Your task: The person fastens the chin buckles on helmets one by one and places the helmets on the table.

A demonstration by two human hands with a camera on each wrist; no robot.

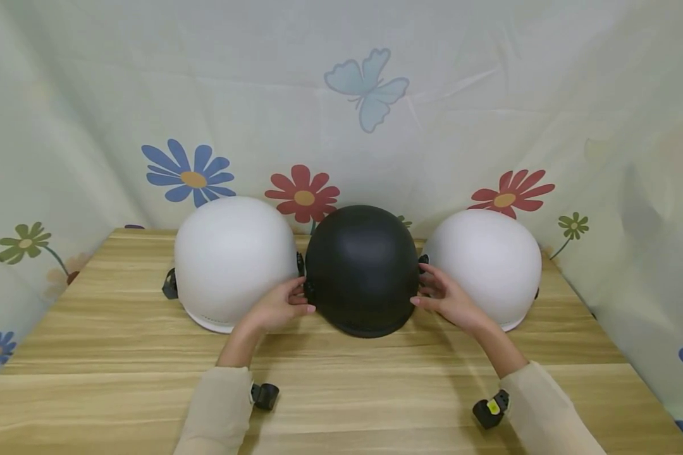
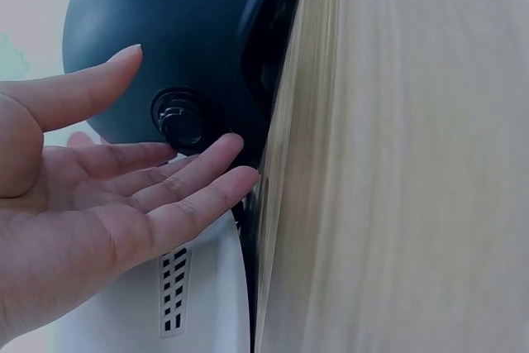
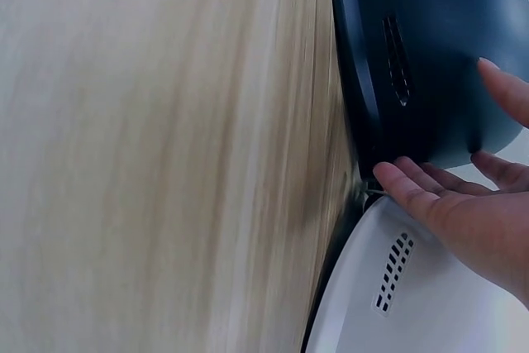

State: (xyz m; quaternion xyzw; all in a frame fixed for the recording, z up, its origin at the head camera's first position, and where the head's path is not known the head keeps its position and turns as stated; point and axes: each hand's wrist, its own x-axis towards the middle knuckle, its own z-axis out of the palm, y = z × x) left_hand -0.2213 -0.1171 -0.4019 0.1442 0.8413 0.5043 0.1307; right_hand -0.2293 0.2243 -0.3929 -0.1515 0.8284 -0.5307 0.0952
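Helmet [image 1: 363, 268]: black, stood dome up on the desk [image 1: 353, 392], centre of the frame, between one white helmet [image 1: 236, 259] centre left and a second white helmet [image 1: 484, 262] centre right.
Left hand [image 1: 277, 306]: wide, fingers nearly straight, thumb apart, near the round knob [image 2: 182, 121]; firm contact could not be told.
Right hand [image 1: 449, 300]: also wide, at the black shell's opposite side; contact unclear.
Shell: looked smooth and hard; judged stiff, light for its bulk, slippery under fingertips, hardly fragile.
Hold: low on both sides seemed best, fingers under the rim [image 1: 370, 332]; the knob looked a poor grip.
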